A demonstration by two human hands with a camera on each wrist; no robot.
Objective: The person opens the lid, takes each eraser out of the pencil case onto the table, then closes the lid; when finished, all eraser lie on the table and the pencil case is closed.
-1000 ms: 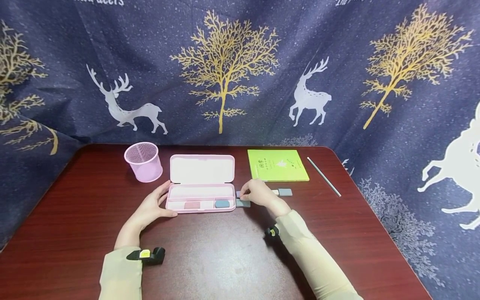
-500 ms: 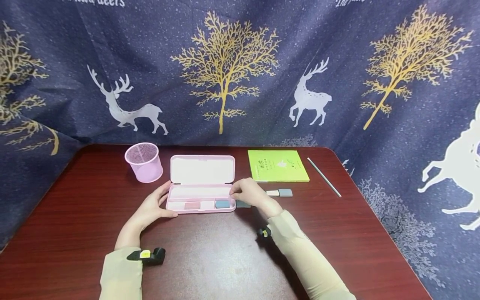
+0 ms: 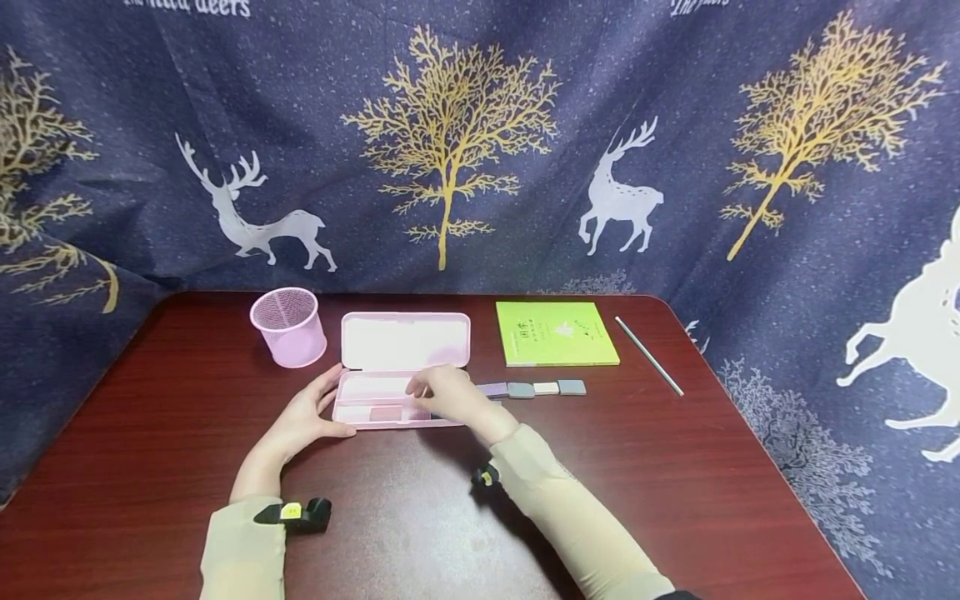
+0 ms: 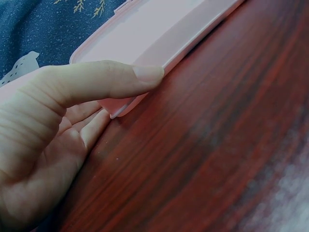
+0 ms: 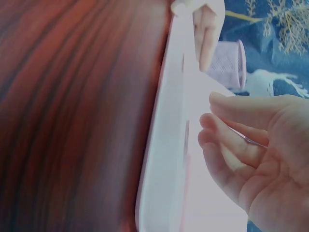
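A pink pencil case (image 3: 352, 423) lies with its lid (image 3: 405, 342) raised at the back. My left hand (image 3: 300, 418) grips its left end, thumb at the front wall and fingers at the back corner. Over the right half of the case hovers my right hand (image 3: 450, 393). In the right wrist view its fingers (image 5: 231, 140) are loosely bent, thumb apart from them, holding nothing. A pink eraser (image 3: 386, 413) sits in the front compartment; a blue one beside it is mostly hidden by the right hand.
Right of the case lie a purple block (image 3: 493, 390), a grey block (image 3: 521, 391), a white block (image 3: 546, 388) and another grey block (image 3: 572, 387). Behind are a green book (image 3: 558, 333) and a pencil (image 3: 648, 356). A pink mesh pen holder (image 3: 292, 337) stands back left.
My right hand has moved left, from the blocks beside the case to above its compartments, uncovering the purple block and a grey block. My left hand keeps its place.
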